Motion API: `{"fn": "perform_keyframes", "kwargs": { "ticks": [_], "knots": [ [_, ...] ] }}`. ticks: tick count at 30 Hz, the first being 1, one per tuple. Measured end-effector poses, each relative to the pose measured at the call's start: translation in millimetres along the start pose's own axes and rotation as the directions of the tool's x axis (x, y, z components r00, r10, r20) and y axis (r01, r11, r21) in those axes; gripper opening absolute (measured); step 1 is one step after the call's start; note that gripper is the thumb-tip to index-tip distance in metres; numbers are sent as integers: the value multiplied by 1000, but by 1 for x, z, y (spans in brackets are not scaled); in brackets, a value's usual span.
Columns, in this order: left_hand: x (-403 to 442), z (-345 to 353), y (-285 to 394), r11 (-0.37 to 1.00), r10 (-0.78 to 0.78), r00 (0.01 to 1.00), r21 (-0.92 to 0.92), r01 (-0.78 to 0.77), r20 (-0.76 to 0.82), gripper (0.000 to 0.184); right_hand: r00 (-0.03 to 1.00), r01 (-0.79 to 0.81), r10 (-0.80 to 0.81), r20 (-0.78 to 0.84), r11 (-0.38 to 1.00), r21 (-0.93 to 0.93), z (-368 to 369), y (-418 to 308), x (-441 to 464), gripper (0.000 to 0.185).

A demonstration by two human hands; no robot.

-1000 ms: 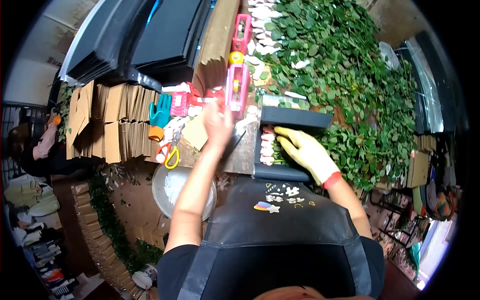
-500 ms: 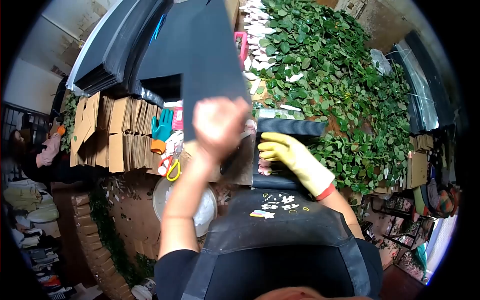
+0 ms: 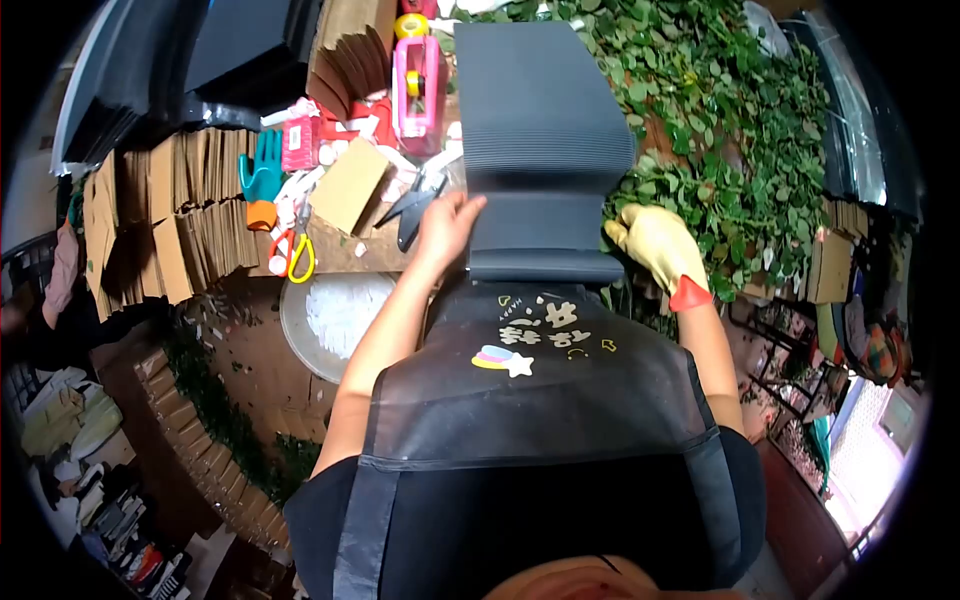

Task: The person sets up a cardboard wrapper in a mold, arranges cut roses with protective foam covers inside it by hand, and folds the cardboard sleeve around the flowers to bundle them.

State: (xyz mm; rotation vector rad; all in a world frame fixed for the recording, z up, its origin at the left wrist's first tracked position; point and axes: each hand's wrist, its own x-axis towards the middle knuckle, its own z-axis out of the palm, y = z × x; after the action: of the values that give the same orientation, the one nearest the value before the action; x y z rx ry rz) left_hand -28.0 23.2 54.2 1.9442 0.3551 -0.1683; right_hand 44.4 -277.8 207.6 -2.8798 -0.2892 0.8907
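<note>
One ribbed black sheet (image 3: 530, 95) spans, in the head view, from the bare left hand (image 3: 447, 232) touching its left edge to the yellow-gloved right hand (image 3: 660, 246) curled at its right edge, whether either grips it being unclear.

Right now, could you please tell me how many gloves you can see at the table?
2: a yellow glove on the person's right hand, and a teal glove beside the cardboard. Others may be hidden.

Printed black apron (image 3: 540, 425), yellow glove (image 3: 660, 245)
</note>
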Motion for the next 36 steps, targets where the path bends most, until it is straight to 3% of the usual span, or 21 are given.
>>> {"fn": "perform_keyframes", "kwargs": {
  "ticks": [1, 4, 7, 8, 11, 12, 13, 15, 16, 19, 21, 22, 23, 25, 26, 27, 29, 30, 33, 34, 36],
  "knots": [
    [10, -2, -6, 999, -18, 999, 36, 17, 35, 47, 992, -13, 1, 127, 996, 92, -27, -19, -7, 33],
    [23, 0, -22, 990, -39, 993, 139, 23, 112, 48, 839, 544, -523, -150, 802, 246, 19, -10, 30, 24],
    [16, -17, 16, 754, 104, 991, 642, -136, 88, 50, 668, 743, -742, -61, 670, -6, 55, -26, 64, 27],
    [13, -20, 36, 704, 127, 983, 686, -184, 133, 44, 677, 735, -735, -51, 678, -2, 57, -27, 70, 28],
    [15, -12, 42, 498, 698, 672, 507, -704, 247, 32, 698, 716, -716, -16, 699, -3, 62, -31, 76, 30],
    [22, -5, 39, 396, 771, 541, 411, -821, 336, 16, 704, 710, -711, -7, 704, -19, 63, -31, 75, 30],
    [32, 0, 38, 271, 824, 404, 352, -896, 396, 30, 708, 706, -706, 1, 707, -40, 62, -32, 75, 31],
    [44, 21, 22, 178, 726, 432, 461, -870, 535, 57, 753, 652, -649, 111, 758, 10, 58, -35, 76, 31],
    [43, 24, 21, 253, 697, 491, 461, -851, 523, 63, 710, 704, -705, 6, 710, 8, 62, -31, 76, 31],
    [40, 30, 17, 392, 633, 581, 436, -810, 511, 74, 677, 735, -736, -17, 673, 81, 58, -19, 71, 22],
    [37, 30, 15, 408, 624, 592, 435, -803, 509, 75, 716, 680, -656, 238, 733, -23, 11, -49, 47, 25],
    [38, 30, 14, 378, 655, 577, 450, -809, 488, 71, 651, 748, -751, -113, 659, -70, 8, -59, 42, 32],
    [42, 37, 9, 404, 599, 593, 436, -804, 538, 63, 483, 792, -755, -444, 593, -147, 4, -70, 39, 39],
    [41, 37, 8, 441, 659, 597, 408, -800, 457, 56, 445, 684, -661, -604, 686, -248, -22, -98, 37, 54],
    [44, 40, 2, 432, 679, 577, 389, -814, 454, 57, 459, 645, -658, -597, 709, -285, -13, -100, 52, 63],
    [43, 41, -6, 310, 698, 539, 480, -821, 472, 61, 556, 608, -632, -540, 752, -255, 8, -100, 79, 53],
    [41, 37, 2, 314, 651, 555, 481, -818, 518, 64, 881, 378, -424, -208, 897, -228, -3, -116, 93, 40],
    [42, 40, -4, 332, 703, 542, 463, -822, 461, 64, 822, 440, -499, -275, 863, -249, 3, -108, 104, 30],
    [42, 43, -6, 347, 665, 567, 472, -810, 485, 70, 863, 485, -504, -18, 839, -245, -28, -123, 105, 47],
    [42, 43, -9, 355, 670, 564, 459, -814, 483, 72, 778, 615, -628, -10, 765, -191, -46, -136, 89, 58],
    [46, 52, -15, 442, 671, 595, 406, -800, 442, 74, 499, 812, -827, -261, 551, -194, -26, -168, 88, 59]
  ]
}}
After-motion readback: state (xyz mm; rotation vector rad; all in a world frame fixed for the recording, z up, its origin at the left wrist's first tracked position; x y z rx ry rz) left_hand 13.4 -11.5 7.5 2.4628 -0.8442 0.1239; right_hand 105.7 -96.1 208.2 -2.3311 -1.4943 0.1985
